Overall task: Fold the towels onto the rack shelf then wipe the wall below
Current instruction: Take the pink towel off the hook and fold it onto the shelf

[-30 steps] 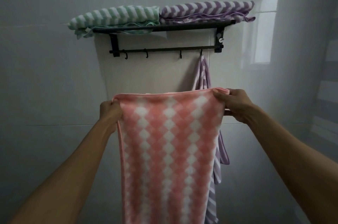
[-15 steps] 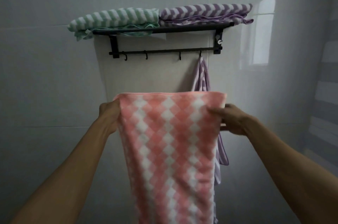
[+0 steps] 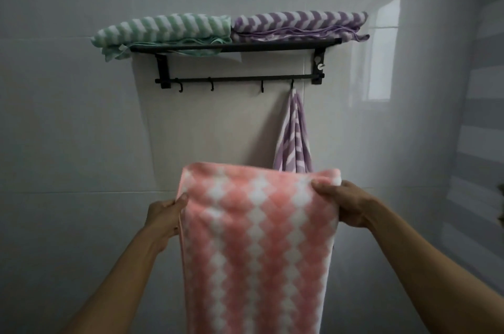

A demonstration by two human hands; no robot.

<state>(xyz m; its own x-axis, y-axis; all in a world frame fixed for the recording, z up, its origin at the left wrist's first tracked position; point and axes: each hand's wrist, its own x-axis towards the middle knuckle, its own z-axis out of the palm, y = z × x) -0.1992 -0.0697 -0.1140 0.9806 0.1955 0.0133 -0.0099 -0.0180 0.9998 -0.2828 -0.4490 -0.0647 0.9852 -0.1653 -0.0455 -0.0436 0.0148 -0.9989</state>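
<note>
Both hands are up in the head view: left hand (image 3: 166, 217) grips the left edge of a pink-and-white diamond-pattern towel (image 3: 256, 246), right hand (image 3: 345, 204) pinches its top right corner, thumb on the front. That towel's top is folded over and the rest hangs straight down toward 6 o'clock. Up at 12 o'clock sits the black metal wall rack (image 3: 240, 47) with a folded green-and-white striped towel (image 3: 163, 31) on the shelf's left half and a folded purple-and-white striped towel (image 3: 300, 24) touching it on the right. Another purple striped towel (image 3: 294, 137) hangs from the rightmost hook, against the pale tiled wall (image 3: 68, 129).
</note>
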